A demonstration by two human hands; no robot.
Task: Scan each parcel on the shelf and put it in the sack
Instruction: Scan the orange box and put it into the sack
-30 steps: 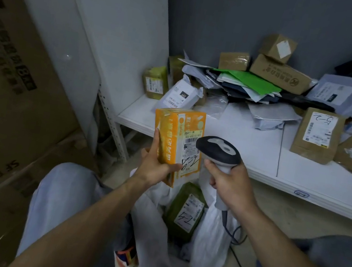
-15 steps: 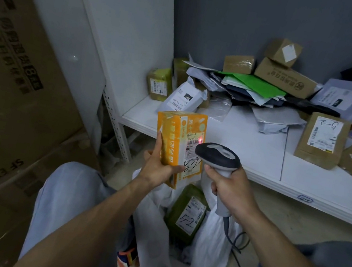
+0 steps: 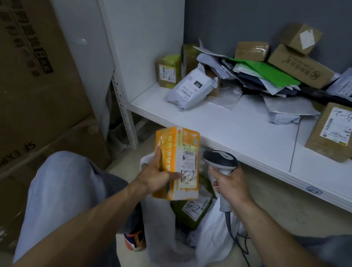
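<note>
Lowered below the shelf's front edge in the last half-second, the orange box (image 3: 177, 163) is held tilted just above the sack (image 3: 174, 249), label side turned up. It is gripped by the left hand (image 3: 156, 175), with the thumb laid across the label face and the fingers wrapped round the far side. The red glow seen on the label earlier is gone. Just right of the orange box, the scanner (image 3: 220, 160) is clasped by its handle in the right hand (image 3: 231, 187), its head pointed left and kept apart from the carton; its cable (image 3: 242, 244) is trailed down to the floor (image 3: 274, 210). The white sack is spread open beneath both hands, and a green parcel (image 3: 195, 208) with a handwritten label is seen inside. Behind, the white shelf (image 3: 240, 130) is heaped with parcels: a white mailer (image 3: 191, 89) at left, a green mailer (image 3: 264, 71) in the pile, a brown box (image 3: 336, 130) at right. Large cartons (image 3: 19, 60) are stacked at far left.
</note>
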